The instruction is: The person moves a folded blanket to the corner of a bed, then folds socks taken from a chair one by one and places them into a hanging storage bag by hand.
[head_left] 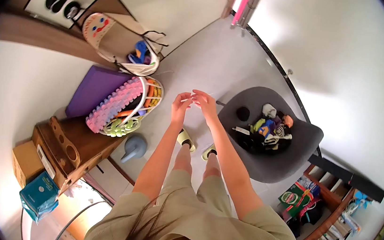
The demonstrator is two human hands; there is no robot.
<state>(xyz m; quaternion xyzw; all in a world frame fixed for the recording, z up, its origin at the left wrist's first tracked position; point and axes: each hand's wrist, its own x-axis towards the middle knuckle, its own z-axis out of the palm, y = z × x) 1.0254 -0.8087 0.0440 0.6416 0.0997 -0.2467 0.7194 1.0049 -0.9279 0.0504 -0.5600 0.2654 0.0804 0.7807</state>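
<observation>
My left hand and my right hand are held out in front of me at the middle of the view, fingertips turned towards each other and nearly touching. The fingers are loosely bent and partly apart, and I see nothing held in either hand. To the right of my right hand stands a grey chair, with a pile of small clothes, perhaps socks, on its seat. A black rolled item lies beside the pile, close to the chair's edge.
On the left are a cartoon-faced basket, a white basket with a pink bumpy roller, a purple panel and a wooden cabinet. A blue-grey watering can is on the floor. Shelves stand at lower right.
</observation>
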